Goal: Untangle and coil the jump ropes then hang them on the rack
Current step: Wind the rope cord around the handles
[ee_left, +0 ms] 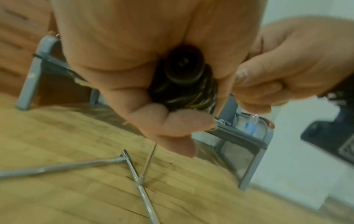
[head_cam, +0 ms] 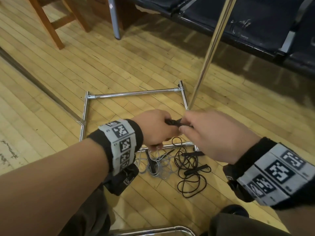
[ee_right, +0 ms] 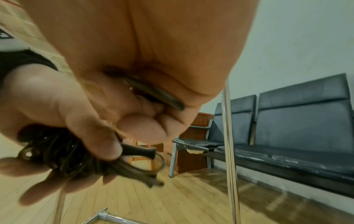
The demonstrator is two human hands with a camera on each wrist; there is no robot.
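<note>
Both hands meet above the floor on a coiled black jump rope (head_cam: 172, 122). My left hand (head_cam: 162, 124) grips the bundle of loops and a handle end (ee_left: 182, 66). My right hand (head_cam: 185, 126) pinches a strand of that rope (ee_right: 153, 94) beside the coil (ee_right: 63, 154); a second handle (ee_right: 141, 151) sticks out under the left fingers. Below the hands a tangled black rope (head_cam: 189, 169) and a grey rope (head_cam: 157, 166) lie on the floor. The chrome rack's base frame (head_cam: 133, 93) lies around them, and its upright pole (head_cam: 209, 53) rises just beyond my right hand.
Wooden chair legs (head_cam: 51, 23) stand at the far left and a grey metal leg (head_cam: 115, 19) behind the rack. A black bench (head_cam: 247, 26) runs along the right wall. A chrome tube (head_cam: 153, 230) and my shoe (head_cam: 235, 210) are at the bottom edge.
</note>
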